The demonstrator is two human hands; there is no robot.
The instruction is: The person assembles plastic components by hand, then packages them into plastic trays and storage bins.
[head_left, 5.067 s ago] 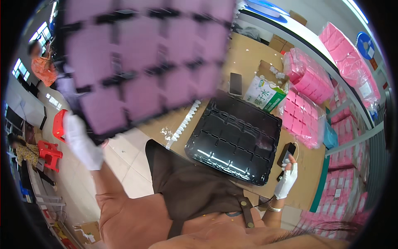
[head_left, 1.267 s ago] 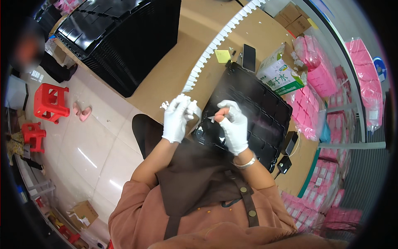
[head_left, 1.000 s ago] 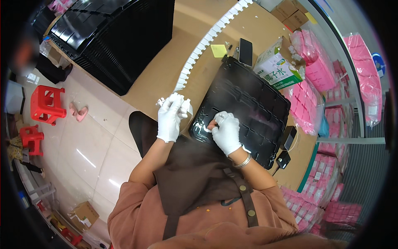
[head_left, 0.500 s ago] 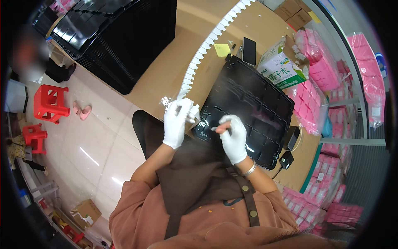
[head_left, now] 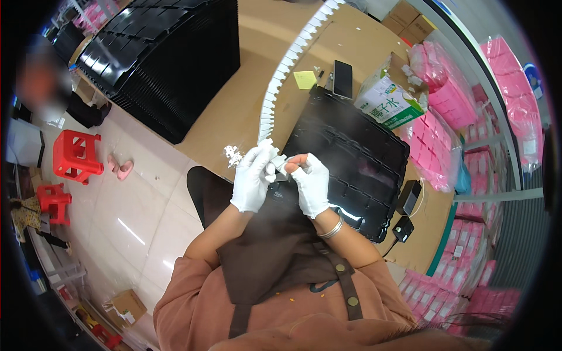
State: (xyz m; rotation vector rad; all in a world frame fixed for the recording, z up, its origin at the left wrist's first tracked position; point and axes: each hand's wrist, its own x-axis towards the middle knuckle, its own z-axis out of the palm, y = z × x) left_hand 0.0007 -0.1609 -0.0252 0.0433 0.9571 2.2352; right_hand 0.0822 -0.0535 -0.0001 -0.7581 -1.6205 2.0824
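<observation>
My left hand point(head_left: 253, 178), in a white glove, is closed on the near end of a long white notched strip point(head_left: 283, 69), which curves away over the table. Close beside it, my right hand point(head_left: 310, 184) wears a white glove with bare thumb and forefinger tips. Those tips pinch the edge of a small pale piece point(head_left: 281, 164) at the strip's end; whether it is separate from the strip I cannot tell. Both hands are over the near left corner of a black ribbed plastic tray point(head_left: 351, 158). Small white scraps point(head_left: 232, 156) lie left of my left hand.
A tall stack of black trays point(head_left: 175, 70) stands at the far left. Past the tray are a yellow note point(head_left: 305, 80), a phone point(head_left: 343, 79), a printed carton point(head_left: 389, 99) and wrapped pink trays point(head_left: 433, 143). Red stools point(head_left: 77, 157) stand on the floor; another person point(head_left: 82, 105) is beyond.
My right hand has moved left to meet my left hand, and its fingers now touch the pale piece. The view has shifted slightly.
</observation>
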